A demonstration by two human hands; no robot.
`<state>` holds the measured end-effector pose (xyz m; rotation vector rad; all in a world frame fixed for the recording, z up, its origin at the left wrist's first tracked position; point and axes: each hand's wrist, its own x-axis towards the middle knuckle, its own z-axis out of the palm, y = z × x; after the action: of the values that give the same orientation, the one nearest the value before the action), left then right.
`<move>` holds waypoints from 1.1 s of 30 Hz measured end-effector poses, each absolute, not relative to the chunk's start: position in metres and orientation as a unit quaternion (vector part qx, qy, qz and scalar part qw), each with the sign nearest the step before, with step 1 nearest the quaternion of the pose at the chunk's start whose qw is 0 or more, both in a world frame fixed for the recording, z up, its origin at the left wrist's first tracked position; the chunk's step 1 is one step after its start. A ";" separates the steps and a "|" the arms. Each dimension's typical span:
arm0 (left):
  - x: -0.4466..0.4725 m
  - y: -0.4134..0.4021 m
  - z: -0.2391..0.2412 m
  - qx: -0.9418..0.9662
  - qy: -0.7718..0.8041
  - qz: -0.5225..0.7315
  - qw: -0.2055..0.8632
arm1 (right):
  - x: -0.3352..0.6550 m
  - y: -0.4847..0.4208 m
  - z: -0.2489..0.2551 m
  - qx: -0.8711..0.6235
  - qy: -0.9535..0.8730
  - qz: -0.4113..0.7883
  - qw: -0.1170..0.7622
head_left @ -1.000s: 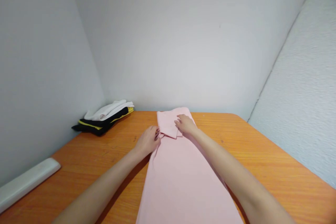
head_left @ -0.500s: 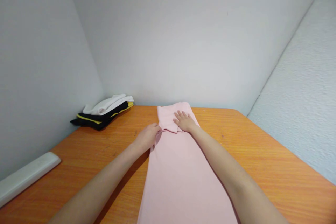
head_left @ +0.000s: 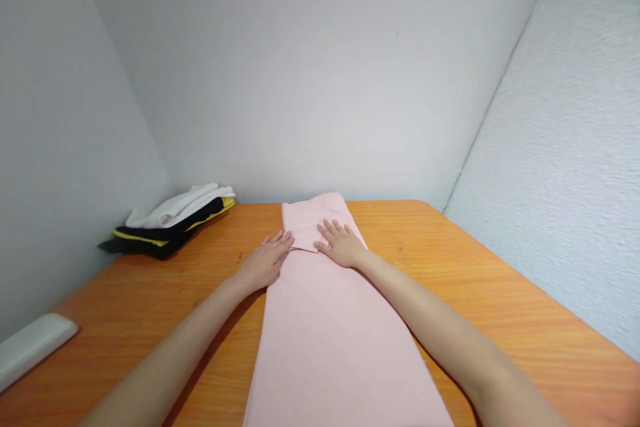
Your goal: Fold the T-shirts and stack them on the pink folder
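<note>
pink cloth [head_left: 325, 333] runs lengthwise from the near tabletop [head_left: 500, 307] edge toward the far edge (folded end farthest). both hands lie flat with open grip: left hand [head_left: 264, 261] at its left border, right hand [head_left: 341, 245] on the fold.

The pink garment [head_left: 330, 320] lies flat lengthwise on the orange table [head_left: 500, 293], folded into a long narrow strip. Its far end is folded back, forming a short overlapping flap.
</note>
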<state>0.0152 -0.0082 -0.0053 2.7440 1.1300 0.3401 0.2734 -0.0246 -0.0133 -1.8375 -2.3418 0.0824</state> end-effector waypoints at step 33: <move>0.031 -0.081 -0.005 0.921 0.389 0.018 0.019 | 0.287 -0.171 -0.002 -0.537 -0.838 0.049 0.079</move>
<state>0.0311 -0.0811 -0.0054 2.8588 1.2085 0.0567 0.2868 -0.1713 -0.0024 -1.6081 -2.5081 0.1452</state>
